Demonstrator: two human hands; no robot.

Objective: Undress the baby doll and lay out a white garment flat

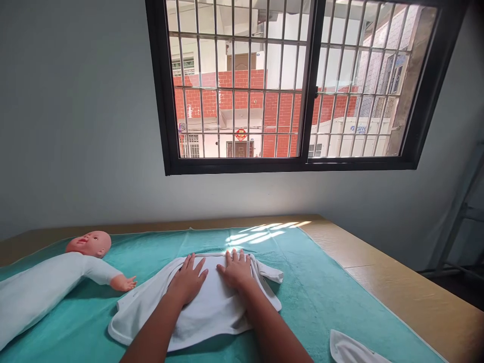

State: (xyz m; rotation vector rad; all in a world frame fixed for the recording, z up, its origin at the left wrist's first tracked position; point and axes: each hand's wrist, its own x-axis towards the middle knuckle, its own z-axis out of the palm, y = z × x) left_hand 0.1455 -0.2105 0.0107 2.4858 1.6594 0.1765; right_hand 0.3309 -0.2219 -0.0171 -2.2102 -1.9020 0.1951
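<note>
A small white baby shirt lies spread on a green cloth. My left hand rests flat on its upper left part, fingers apart and pointing away from me. On the upper right part lies my right hand, palm down with fingers spread. One short sleeve sticks out to the right of that hand. To the left, a baby doll in white lies on its back, its hand close to the shirt's left edge.
Part of another white garment shows at the bottom right. The cloth covers a wooden table whose edge runs along the right. Behind stands a wall with a barred window. A metal frame is at far right.
</note>
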